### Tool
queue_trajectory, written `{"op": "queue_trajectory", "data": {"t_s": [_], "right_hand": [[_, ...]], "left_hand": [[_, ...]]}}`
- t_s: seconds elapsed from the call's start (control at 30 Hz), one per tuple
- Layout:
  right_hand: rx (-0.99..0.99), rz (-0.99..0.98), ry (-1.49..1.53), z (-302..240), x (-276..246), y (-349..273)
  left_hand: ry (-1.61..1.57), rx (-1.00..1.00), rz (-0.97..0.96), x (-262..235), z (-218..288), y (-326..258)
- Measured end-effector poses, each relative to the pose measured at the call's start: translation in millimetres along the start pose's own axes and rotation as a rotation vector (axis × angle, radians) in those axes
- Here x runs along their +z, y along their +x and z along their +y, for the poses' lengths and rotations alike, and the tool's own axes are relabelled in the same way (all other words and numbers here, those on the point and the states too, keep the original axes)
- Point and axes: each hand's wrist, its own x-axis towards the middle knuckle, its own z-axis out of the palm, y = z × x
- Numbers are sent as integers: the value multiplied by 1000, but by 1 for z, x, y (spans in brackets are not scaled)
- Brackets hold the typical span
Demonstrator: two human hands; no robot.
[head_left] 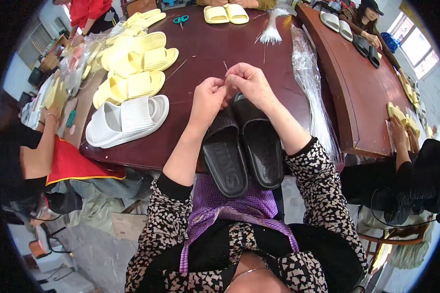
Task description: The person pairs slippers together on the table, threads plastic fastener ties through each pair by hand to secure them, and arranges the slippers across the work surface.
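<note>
A pair of black slide sandals lies side by side at the table's near edge: the left slide [227, 166] and the right slide [263, 146], toes pointing away from me. Just over their toe ends my left hand [206, 102] and my right hand [253, 87] meet, fingertips pinched together. Between them is a thin plastic tie [225, 65], whose tip sticks up past the fingers. Most of the tie is hidden by my fingers, so I cannot see how it runs by the slides.
White slides [127, 119] and a row of yellow slides [142, 61] line the left. Loose ties in a clear bag [313, 83] lie to the right, more ties [275, 29] beyond, near green scissors [181, 20]. Several people work around this table and a second table [357, 73].
</note>
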Motion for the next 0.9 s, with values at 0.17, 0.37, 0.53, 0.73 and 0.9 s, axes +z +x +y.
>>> {"op": "queue_trajectory", "data": {"t_s": [0.17,0.37,0.53,0.73,0.9], "right_hand": [[-21,133,-2,-2,-3,-16],[-53,158,-90,1,-4,-31],[-118,156,-389,0,-2,-34],[-186,143,-515,-1,-1,-34],[-176,138,-513,-1,0,-36]], "left_hand": [[-180,-115,61,1,-7,1],[-276,-80,43,3,-6,1],[-323,-75,24,3,-5,0],[-345,-70,-16,3,-8,0],[-381,-77,-14,2,-11,-2]]}}
